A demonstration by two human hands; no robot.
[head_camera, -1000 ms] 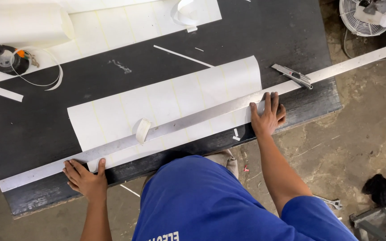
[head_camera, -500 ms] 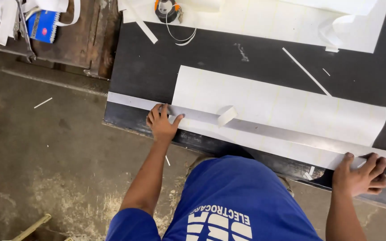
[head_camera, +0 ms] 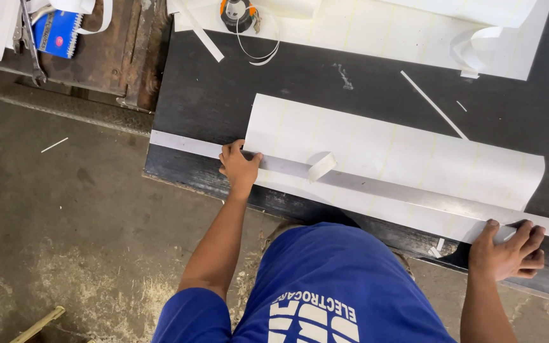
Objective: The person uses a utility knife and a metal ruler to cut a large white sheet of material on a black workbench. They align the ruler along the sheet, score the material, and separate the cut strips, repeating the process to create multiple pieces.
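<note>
Black worktable (head_camera: 223, 95) bearing a white sheet (head_camera: 414, 152) under a long metal straightedge (head_camera: 376, 185). Left hand (head_camera: 239, 166) and right hand (head_camera: 508, 251) press flat, fingers spread, grasping nothing. Uneven pressure could let the straightedge slip askew.

Long metal ruler (head_camera: 376, 187) cut off at right edge, under fingers (head_camera: 521, 234).

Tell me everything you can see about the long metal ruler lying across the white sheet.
The ruler is a long, flat, grey metal strip, dull and unbent. It lies slantwise across the white sheet near the front edge of the black table, overhanging the sheet at both ends. The left hand presses it near one end, the right hand near the other. A curled white strip rests on it.
</note>
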